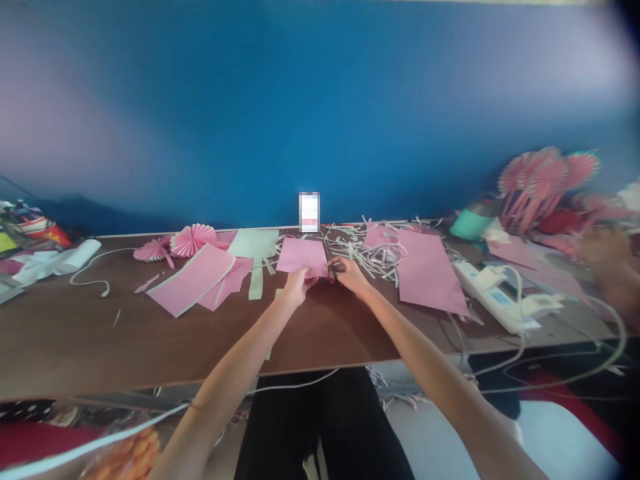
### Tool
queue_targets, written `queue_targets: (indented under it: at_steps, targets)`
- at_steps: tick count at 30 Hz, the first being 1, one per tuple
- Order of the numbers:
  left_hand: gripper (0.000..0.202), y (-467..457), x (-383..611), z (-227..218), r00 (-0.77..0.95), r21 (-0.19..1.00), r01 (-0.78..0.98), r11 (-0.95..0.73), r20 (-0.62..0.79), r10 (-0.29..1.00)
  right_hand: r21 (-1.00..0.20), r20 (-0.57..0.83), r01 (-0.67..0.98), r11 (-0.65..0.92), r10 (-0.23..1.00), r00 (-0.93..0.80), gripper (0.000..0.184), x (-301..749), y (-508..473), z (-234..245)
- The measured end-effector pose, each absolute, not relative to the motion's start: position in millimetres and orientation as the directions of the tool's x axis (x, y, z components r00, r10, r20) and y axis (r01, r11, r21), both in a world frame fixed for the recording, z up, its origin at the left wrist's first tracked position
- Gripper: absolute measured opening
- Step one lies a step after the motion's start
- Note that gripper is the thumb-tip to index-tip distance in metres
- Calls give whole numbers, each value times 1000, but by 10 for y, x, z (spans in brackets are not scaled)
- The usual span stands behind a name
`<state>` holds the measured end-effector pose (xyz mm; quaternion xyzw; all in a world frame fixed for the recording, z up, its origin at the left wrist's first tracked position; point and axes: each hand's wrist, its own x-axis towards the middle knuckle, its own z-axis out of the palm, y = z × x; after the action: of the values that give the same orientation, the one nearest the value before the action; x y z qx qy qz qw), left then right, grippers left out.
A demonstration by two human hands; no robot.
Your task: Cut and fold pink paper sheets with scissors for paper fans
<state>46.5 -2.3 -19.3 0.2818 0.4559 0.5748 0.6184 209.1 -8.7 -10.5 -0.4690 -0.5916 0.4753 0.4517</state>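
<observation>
My left hand (296,287) pinches the near edge of a pink paper sheet (301,255) held over the brown table (75,333). My right hand (349,275) is closed around dark scissors (334,268) at the sheet's right edge. Both arms reach forward from the bottom of the view. Which part of the scissors touches the paper is too small to tell.
More pink sheets (193,280) lie left and another pink sheet (429,270) right. Folded pink paper fans (193,239), a pale green sheet (254,243) and paper strip scraps (380,253) lie behind. A white power strip (493,297) with cables and another person's blurred hand (607,257) are at right.
</observation>
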Motion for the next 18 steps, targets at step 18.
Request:
queue_targets:
  at_steps: [18]
  targets:
    - [26,-54,433,-213,41,997,-82,-13,16,999,-995,96,40,93,993,64,36,2132,-19,-150]
